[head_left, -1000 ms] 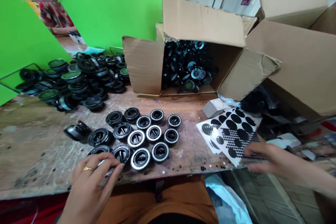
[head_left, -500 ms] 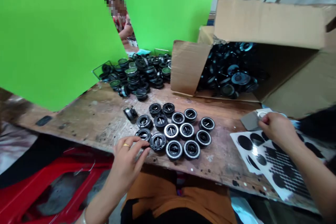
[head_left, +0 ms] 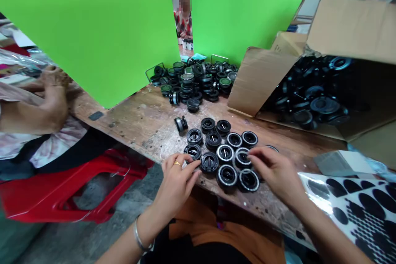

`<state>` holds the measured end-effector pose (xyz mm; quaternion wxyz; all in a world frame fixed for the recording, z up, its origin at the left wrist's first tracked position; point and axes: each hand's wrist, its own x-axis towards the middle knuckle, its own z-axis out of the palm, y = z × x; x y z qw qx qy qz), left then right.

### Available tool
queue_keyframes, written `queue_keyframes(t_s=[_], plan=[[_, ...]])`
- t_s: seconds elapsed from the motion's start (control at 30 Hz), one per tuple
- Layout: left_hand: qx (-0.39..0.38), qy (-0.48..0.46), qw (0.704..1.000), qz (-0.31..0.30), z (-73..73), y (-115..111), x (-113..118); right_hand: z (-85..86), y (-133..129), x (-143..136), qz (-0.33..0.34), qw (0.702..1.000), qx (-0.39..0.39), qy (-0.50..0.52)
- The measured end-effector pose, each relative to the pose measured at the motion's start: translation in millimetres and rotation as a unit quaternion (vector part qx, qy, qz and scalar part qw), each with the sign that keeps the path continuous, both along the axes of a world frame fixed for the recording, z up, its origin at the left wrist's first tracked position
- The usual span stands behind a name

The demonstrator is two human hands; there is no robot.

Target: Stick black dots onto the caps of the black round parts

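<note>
Several round black parts with slotted centres, some with pale rims, stand grouped on the worn wooden table. My left hand (head_left: 181,178) rests at the group's front left. Its fingers are apart, and the index fingertip is at the edge of a black-rimmed part (head_left: 209,163). My right hand (head_left: 275,169) is over the right side of the group. Its thumb and fingers pinch a thin clear ring (head_left: 238,160), held above a pale-rimmed part (head_left: 249,180). The fingers partly hide the parts beneath.
A pile of similar parts (head_left: 193,80) lies behind. An open carton (head_left: 262,82) full of black parts stands back right. A small grey box (head_left: 331,163) and sticker sheets (head_left: 321,187) lie at right. Green panels (head_left: 93,20) rise behind; another person's arm (head_left: 37,109) is at left.
My right hand has moved left from the small grey box to above the grouped parts, bringing the ring. My left hand stays at the same part. The camera view has swung left.
</note>
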<state>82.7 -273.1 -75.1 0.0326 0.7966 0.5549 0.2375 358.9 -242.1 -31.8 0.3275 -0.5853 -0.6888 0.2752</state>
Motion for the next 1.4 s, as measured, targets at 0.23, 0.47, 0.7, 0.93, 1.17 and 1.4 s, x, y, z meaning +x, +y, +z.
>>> queue_keyframes(t_s=[0.23,0.47,0.7,0.93,1.17,1.4], plan=[[0.000,-0.020,1.000,0.007,-3.3,-5,-1,-26.8,18,-77,0.058,0.997,-0.010,0.052],[-0.004,-0.014,1.000,-0.002,-4.4,-5,-2,-39.8,21,-87,0.095,0.990,0.089,-0.062],[-0.016,-0.006,1.000,-0.009,-1.5,-6,0,-42.3,13,-72,0.118,0.972,0.132,-0.157],[-0.032,0.003,0.999,-0.002,-5.5,-8,2,-45.2,13,-70,0.155,0.963,0.127,-0.180],[-0.029,0.000,1.000,-0.004,-7.3,-10,4,-41.1,7,-73,0.155,0.949,0.143,-0.236],[-0.032,0.049,0.998,0.003,-1.8,-13,7,-40.6,-3,-74,0.152,0.946,0.154,-0.241]])
